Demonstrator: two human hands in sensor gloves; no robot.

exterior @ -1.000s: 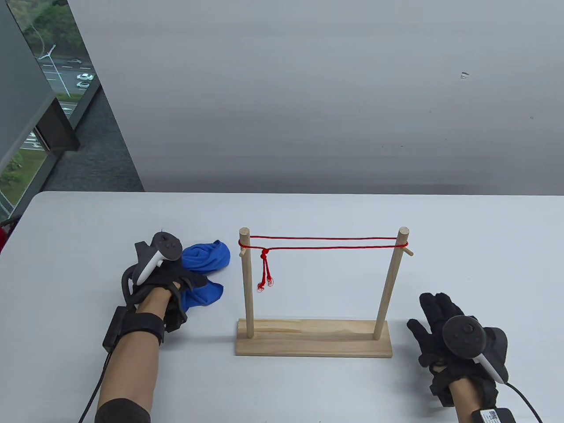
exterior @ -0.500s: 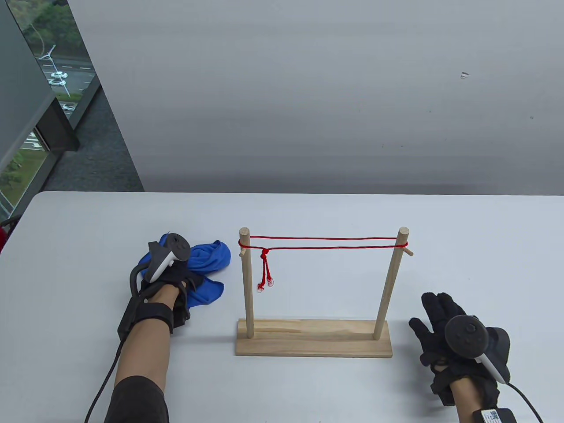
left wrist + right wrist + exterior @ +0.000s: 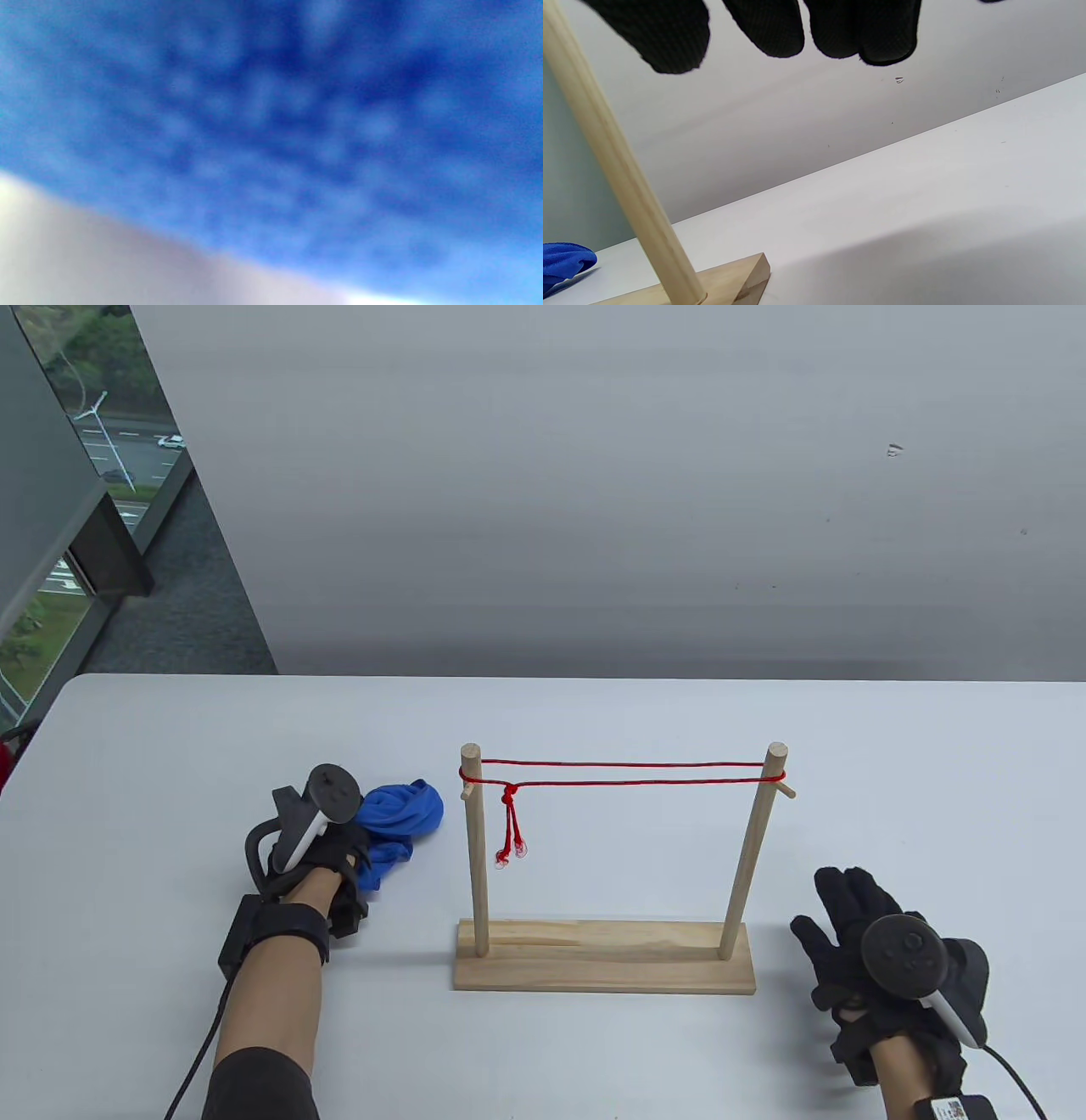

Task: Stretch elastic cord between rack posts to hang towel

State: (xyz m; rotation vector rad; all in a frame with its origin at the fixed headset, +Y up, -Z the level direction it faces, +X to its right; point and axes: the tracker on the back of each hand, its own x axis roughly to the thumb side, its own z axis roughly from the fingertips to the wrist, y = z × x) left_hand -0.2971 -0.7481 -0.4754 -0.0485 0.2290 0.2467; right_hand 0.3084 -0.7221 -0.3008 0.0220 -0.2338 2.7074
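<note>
A wooden rack (image 3: 604, 957) with two upright posts stands mid-table. A red elastic cord (image 3: 628, 774) runs doubled between the post tops, knotted near the left post with its ends hanging down. A crumpled blue towel (image 3: 399, 819) lies left of the rack. My left hand (image 3: 327, 857) grips the towel's near side; the towel fills the left wrist view (image 3: 271, 118) as a blue blur. My right hand (image 3: 840, 933) rests flat on the table right of the rack, fingers spread and holding nothing. In the right wrist view its fingertips (image 3: 772, 29) hang above the right post (image 3: 623, 178).
The white table (image 3: 594, 712) meets a grey wall behind. A window lies beyond the table's far left corner. Cables trail from both wrists toward the near edge.
My left hand has closed on the blue towel and bunched it, pulling its spread lower flap in toward the hand. My right hand has barely moved.
</note>
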